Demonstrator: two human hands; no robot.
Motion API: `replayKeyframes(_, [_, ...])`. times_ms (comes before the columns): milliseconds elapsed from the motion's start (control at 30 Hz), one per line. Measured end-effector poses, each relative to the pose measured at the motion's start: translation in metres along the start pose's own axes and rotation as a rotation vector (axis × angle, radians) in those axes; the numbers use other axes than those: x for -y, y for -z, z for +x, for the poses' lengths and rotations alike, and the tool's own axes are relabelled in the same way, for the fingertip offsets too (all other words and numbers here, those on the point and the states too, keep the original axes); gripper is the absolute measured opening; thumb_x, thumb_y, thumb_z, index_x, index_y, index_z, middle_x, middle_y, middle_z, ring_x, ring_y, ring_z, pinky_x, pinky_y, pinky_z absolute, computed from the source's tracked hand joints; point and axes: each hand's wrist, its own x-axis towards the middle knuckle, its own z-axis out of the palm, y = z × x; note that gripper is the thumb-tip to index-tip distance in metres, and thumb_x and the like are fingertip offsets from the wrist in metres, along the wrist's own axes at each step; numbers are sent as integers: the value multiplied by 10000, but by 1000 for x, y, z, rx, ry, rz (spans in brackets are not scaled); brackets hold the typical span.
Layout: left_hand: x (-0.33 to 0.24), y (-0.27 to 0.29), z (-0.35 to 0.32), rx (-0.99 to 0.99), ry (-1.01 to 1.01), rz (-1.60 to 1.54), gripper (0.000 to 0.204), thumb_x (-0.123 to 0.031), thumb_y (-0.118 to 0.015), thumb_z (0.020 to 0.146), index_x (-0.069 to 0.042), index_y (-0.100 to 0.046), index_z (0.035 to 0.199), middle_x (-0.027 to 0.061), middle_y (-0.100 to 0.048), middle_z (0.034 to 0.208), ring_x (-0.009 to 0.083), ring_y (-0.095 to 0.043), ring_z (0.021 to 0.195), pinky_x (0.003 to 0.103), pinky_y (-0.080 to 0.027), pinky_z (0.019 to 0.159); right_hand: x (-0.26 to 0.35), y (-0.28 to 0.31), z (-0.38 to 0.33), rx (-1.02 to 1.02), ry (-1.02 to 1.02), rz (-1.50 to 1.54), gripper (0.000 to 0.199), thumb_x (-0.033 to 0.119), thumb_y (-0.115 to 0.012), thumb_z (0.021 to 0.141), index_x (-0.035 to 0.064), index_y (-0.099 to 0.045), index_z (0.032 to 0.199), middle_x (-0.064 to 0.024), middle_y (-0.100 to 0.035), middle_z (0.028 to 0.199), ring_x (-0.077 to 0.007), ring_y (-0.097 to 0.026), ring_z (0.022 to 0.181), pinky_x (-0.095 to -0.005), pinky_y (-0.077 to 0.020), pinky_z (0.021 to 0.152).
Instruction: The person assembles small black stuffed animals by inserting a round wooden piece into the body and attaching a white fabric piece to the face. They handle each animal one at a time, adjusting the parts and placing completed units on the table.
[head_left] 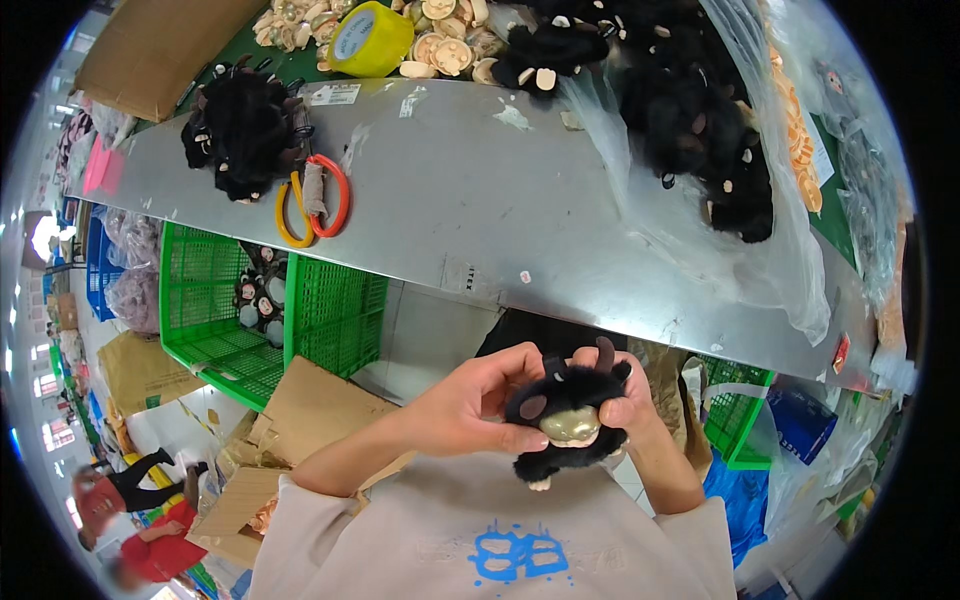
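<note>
Between my two hands, over my lap and just off the table's near edge, is a small black plush toy [548, 462] with brown ears and pale feet. Its front carries a shiny, pale gold, rounded face piece [569, 427]. My left hand [478, 402] is closed round the toy's left side, the thumb lying by the lower edge of the face piece. On the other side my right hand [632, 400] grips it, thumb pressed at the face piece's right edge. The fingers behind the toy are partly hidden.
The metal table [430, 190] holds a black plush pile [240, 130], red-and-orange-handled scissors [318, 200], yellow tape [370, 40], pale face pieces [440, 55] and plush toys [690, 120] in clear plastic. Below stand green crates [335, 300] and cardboard [315, 410]. People [165, 540] are at far left.
</note>
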Motion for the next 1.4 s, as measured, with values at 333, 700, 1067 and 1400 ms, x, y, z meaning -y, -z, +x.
replayKeyframes(333, [-10,2,4,-110,120,83,380,-240,-811,848,-15,-603,1073,9,-611,830,74,-544,561,222,-443,514,-9,-1,-1,-123,-87,51,697,213,-871,720,-26,-552,1292,-66,-635,1195,-139,-609,1073,-311,-481,975])
replayKeyframes(700, [0,3,9,-38,145,-230,682,-192,-835,771,19,-526,1341,78,-659,1082,119,-630,787,263,-526,569,-6,-2,-1,-148,-61,190,658,213,-846,716,-32,-552,1251,-109,-661,1153,-172,-649,1028,-320,-516,934])
replayKeyframes(1067, [15,-21,12,-183,-197,-83,262,-77,-739,893,0,-616,1111,10,-557,1029,85,-544,897,244,-462,770,2,5,2,-14,-9,180,722,246,-893,649,-71,-582,1218,-96,-670,1103,-158,-645,973,-284,-513,876])
replayKeyframes(1400, [-6,-22,17,-135,-398,413,251,-33,-758,814,16,-602,1003,81,-547,1027,145,-505,913,276,-407,789,31,-3,-11,52,28,-222,645,83,-940,623,-34,-636,1180,-31,-674,984,-97,-592,876,-267,-486,778])
